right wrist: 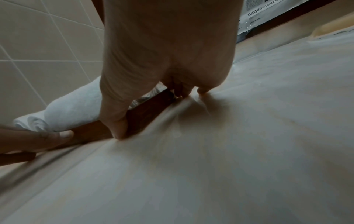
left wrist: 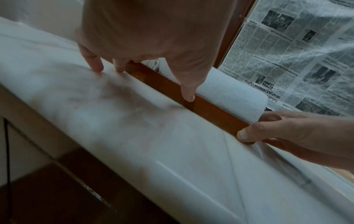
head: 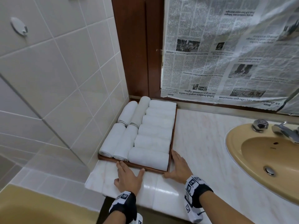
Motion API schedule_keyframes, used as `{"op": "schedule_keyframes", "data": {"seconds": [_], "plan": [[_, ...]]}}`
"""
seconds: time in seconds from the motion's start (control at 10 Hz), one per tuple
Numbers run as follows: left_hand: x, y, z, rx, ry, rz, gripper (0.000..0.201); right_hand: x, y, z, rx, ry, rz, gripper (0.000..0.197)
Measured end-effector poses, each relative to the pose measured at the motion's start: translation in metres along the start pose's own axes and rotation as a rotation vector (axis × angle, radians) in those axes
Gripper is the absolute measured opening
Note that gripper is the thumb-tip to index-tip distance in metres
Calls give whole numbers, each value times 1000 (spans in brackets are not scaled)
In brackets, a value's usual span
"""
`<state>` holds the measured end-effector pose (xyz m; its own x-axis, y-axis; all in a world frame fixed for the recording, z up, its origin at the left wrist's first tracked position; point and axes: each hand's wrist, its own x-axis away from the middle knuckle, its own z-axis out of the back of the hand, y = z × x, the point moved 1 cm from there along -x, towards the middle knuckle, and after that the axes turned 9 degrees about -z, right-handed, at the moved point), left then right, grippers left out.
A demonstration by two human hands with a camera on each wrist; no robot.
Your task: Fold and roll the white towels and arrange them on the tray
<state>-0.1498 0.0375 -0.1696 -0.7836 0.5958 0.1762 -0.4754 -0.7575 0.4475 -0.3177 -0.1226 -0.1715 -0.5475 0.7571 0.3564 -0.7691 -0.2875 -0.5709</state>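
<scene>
Pale marble counter (head: 202, 135) carried a wooden tray (head: 172, 135) in its corner at ten o'clock, packed with rolled white towels (head: 153, 143): six lay crosswise, four pointed away. Taped newspaper (head: 210, 54) hung upside down, reading "Sabah leaders urged to unite". Both hands lay flat, fingers straight, left hand (head: 129, 177) against the near rim, right hand (head: 179, 167) at its corner.

From the left wrist, fingertips (left wrist: 188, 94) touched the rim.

From the right wrist, the thumb (right wrist: 116, 121) pressed the rim.
</scene>
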Motion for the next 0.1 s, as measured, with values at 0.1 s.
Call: {"op": "schedule_keyframes", "data": {"seconds": [0.1], "plan": [[-3, -7, 7, 45, -18, -25, 105, 6, -7, 4, -20, 12, 27, 124]]}}
